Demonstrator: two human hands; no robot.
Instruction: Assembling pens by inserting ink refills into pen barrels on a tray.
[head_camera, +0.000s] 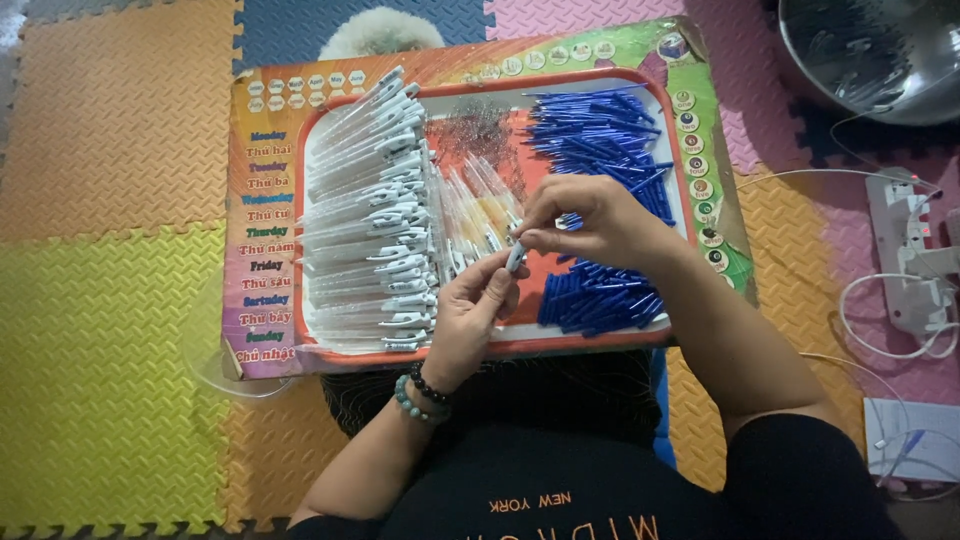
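White pen (514, 258) between both hands' pinched fingers (535, 232)

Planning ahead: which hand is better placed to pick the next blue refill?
Right. The right hand hovers beside the blue refills, while the left hand grips the pen barrel.

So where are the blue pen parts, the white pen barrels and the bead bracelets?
blue pen parts (600, 135): head view, middle of the upper heap.
white pen barrels (365, 215): head view, middle of the stack.
bead bracelets (422, 395): head view, on the left wrist.
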